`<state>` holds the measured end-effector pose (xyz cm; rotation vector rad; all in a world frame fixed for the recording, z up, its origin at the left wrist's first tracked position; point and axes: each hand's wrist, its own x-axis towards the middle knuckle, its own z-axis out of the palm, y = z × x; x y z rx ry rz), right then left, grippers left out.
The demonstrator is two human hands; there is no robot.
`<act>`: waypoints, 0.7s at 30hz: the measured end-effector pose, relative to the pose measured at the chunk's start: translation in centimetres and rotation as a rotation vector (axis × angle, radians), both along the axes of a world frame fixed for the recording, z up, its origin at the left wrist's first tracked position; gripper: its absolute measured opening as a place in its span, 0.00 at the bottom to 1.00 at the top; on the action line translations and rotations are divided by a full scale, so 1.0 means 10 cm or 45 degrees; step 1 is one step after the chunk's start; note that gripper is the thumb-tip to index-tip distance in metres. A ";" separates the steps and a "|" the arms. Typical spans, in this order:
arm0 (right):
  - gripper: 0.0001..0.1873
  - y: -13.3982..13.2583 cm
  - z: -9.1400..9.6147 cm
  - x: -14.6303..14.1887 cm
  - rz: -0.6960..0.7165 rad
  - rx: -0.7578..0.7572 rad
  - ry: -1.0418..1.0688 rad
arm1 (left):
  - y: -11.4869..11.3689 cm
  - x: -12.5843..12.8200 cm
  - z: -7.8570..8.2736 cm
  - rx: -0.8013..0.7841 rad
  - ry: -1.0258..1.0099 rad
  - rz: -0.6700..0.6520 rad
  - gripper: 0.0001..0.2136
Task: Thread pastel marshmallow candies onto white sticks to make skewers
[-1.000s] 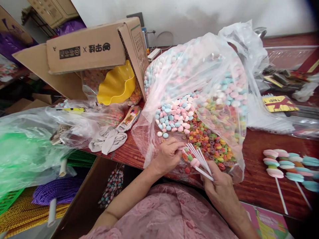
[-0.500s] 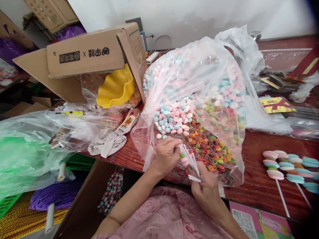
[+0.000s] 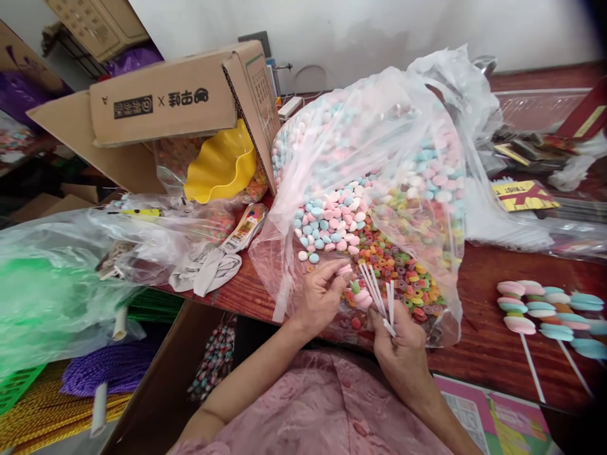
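My left hand pinches a pink marshmallow between thumb and fingertips. My right hand is closed around several white lollipop sticks, which fan out upward. Between the hands, a pink marshmallow with a green gummy ring sits close to the right fingertips; its stick is mostly hidden. Just beyond my hands lies an opened clear plastic bag. On it are loose pink, blue and white marshmallows and a heap of colourful gummy rings.
Several marshmallow skewers lie on the table at right. A cardboard box with a yellow wavy bowl stands at left. Nearby are a grey cloth and plastic bags. Purple cord bundles lie below, left.
My hands have moved apart a little, the right one rightward. The pink marshmallow in my left fingers and the ringed one between the hands now show more clearly.
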<state>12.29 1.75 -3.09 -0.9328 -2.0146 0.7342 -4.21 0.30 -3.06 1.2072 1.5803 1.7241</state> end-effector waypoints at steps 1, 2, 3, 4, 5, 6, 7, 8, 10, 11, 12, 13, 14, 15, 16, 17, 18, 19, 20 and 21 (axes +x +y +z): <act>0.07 -0.01 -0.04 0.03 -0.009 -0.022 -0.004 | -0.02 0.06 -0.01 0.003 0.009 0.009 0.10; 0.07 -0.02 -0.08 0.07 -0.024 -0.047 -0.006 | -0.04 0.13 -0.02 0.021 0.020 0.013 0.11; 0.07 -0.03 -0.12 0.11 -0.048 -0.074 -0.003 | -0.06 0.20 -0.03 0.047 0.032 0.001 0.11; 0.06 -0.04 -0.16 0.15 -0.080 -0.102 0.006 | -0.08 0.26 -0.02 0.074 0.042 -0.028 0.11; 0.05 -0.05 -0.19 0.18 -0.115 -0.135 0.020 | -0.09 0.33 -0.01 0.098 0.049 -0.072 0.11; 0.05 -0.06 -0.22 0.20 -0.151 -0.169 0.041 | -0.10 0.38 0.00 0.117 0.053 -0.120 0.11; 0.06 -0.07 -0.24 0.22 -0.186 -0.208 0.067 | -0.11 0.42 0.01 0.123 0.054 -0.166 0.12; 0.07 -0.08 -0.24 0.23 -0.214 -0.252 0.094 | -0.11 0.45 0.02 0.122 0.050 -0.200 0.12; 0.09 -0.08 -0.23 0.24 -0.239 -0.341 0.144 | -0.10 0.46 0.02 0.107 0.030 -0.217 0.12; 0.10 -0.08 -0.22 0.25 -0.224 -0.388 0.157 | -0.09 0.46 0.00 0.091 0.011 -0.205 0.12; 0.11 -0.08 -0.20 0.25 -0.191 -0.439 0.158 | -0.08 0.46 -0.02 0.072 -0.012 -0.188 0.12; 0.11 -0.07 -0.18 0.26 -0.143 -0.495 0.146 | -0.07 0.46 -0.04 0.056 -0.035 -0.174 0.12; 0.12 -0.06 -0.16 0.28 -0.089 -0.546 0.128 | -0.07 0.46 -0.07 0.041 -0.055 -0.163 0.13; 0.12 -0.05 -0.14 0.30 -0.036 -0.588 0.106 | -0.07 0.46 -0.09 0.028 -0.071 -0.156 0.13; 0.12 -0.04 -0.12 0.31 0.008 -0.616 0.090 | -0.07 0.45 -0.10 0.014 -0.084 -0.160 0.14; 0.13 -0.03 -0.11 0.33 0.031 -0.623 0.091 | -0.08 0.44 -0.10 -0.006 -0.095 -0.184 0.15; 0.13 -0.03 -0.10 0.36 0.030 -0.618 0.106 | -0.09 0.40 -0.09 -0.041 -0.103 -0.230 0.18; 0.13 -0.02 -0.10 0.38 0.007 -0.608 0.135 | -0.10 0.34 -0.06 -0.092 -0.108 -0.275 0.21; 0.13 -0.02 -0.09 0.41 -0.043 -0.603 0.180 | -0.11 0.25 -0.02 -0.153 -0.098 -0.301 0.23; 0.13 -0.01 -0.10 0.45 -0.116 -0.614 0.237 | -0.13 0.12 0.02 -0.221 -0.065 -0.314 0.25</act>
